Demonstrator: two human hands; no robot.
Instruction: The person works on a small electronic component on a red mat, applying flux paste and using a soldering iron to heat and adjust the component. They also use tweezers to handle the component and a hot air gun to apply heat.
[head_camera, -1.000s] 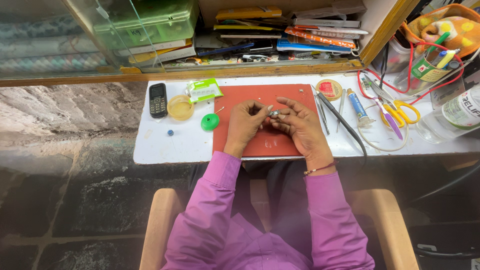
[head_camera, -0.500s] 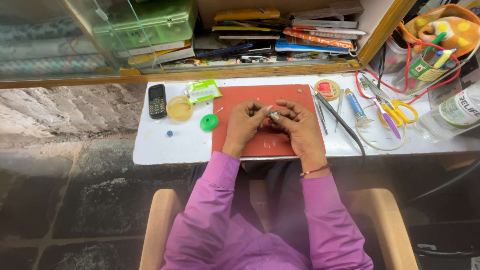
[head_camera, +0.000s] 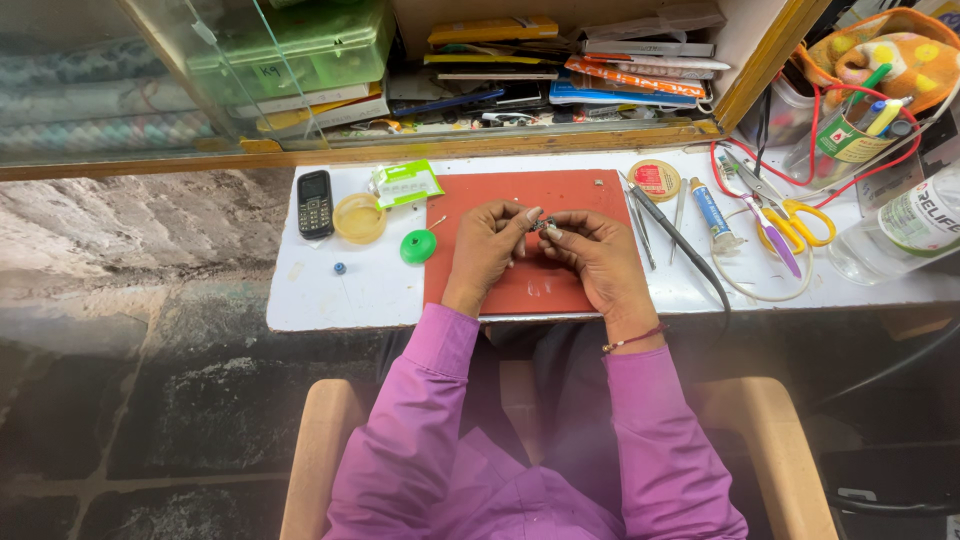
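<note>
Tiny dark metallic part (head_camera: 541, 225), pinched above red mat (head_camera: 560, 195)

Small repair workbench: red mat (head_camera: 530, 190), tweezers (head_camera: 640, 225), scissors (head_camera: 795, 215)

My one head view looks steeply down from above onto the white table (head_camera: 350, 290), fairly high up.

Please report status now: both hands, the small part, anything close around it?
Left hand and right hand pinch small metal part together. Held over red mat. Nothing blocking; tweezers lie right.
</note>
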